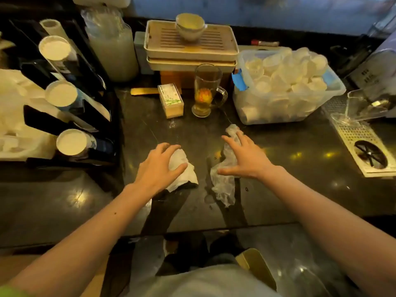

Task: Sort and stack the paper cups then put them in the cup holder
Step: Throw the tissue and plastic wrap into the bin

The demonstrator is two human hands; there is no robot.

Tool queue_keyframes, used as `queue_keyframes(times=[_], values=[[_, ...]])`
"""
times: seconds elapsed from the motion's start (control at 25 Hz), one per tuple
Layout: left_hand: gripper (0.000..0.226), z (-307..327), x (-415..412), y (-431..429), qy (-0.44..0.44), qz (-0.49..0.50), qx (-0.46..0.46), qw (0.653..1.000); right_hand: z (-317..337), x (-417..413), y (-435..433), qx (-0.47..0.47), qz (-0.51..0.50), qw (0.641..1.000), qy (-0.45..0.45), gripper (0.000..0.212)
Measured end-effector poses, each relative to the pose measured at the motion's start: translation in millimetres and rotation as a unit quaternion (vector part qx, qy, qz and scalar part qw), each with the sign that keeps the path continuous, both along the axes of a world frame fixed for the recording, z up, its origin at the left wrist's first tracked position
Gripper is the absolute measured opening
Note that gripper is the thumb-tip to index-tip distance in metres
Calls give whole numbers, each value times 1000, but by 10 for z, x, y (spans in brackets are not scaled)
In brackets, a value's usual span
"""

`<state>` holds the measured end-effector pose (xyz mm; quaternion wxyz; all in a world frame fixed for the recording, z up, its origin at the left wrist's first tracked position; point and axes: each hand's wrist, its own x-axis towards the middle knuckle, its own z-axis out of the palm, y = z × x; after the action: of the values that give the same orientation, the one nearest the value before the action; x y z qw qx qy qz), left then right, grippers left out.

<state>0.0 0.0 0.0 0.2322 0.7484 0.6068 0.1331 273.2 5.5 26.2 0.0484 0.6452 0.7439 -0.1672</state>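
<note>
hovering spread over crumpled wrappers [222, 183], both hands [159, 166] mid-counter [289, 189].

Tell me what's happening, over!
Left hand on a white napkin. Right hand over crumpled plastic wrap, open. Cups loose in the bin, holder on the left. Path clear.

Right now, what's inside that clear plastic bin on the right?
The clear plastic bin holds a loose heap of white paper cups, piled above its rim. Whatever lies beneath the heap is hidden.
</note>
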Motion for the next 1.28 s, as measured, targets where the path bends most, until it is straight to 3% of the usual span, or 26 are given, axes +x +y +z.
queue_keyframes(times=[0.24, 0.6, 0.72, 1.0, 1.28], values=[[68, -235, 20, 0, 45, -18, -56, 997, -281, 53, 70, -69, 11, 996, -61, 118], [67, -436, 138, -62, 65, -28, -131, 989, -497, 245, 76, -115, -1, 993, -2, 112], [62, -448, 189, -78, 47, -14, -138, 989, -547, 266, 67, -87, 3, 996, 27, 101], [38, -361, 323, -182, -43, 27, -98, 994, -593, 315, -99, 14, -1, 995, 103, 41], [31, -251, 590, -446, -111, 54, -34, 992, -484, 444, -447, 95, -59, 964, 239, 31]])
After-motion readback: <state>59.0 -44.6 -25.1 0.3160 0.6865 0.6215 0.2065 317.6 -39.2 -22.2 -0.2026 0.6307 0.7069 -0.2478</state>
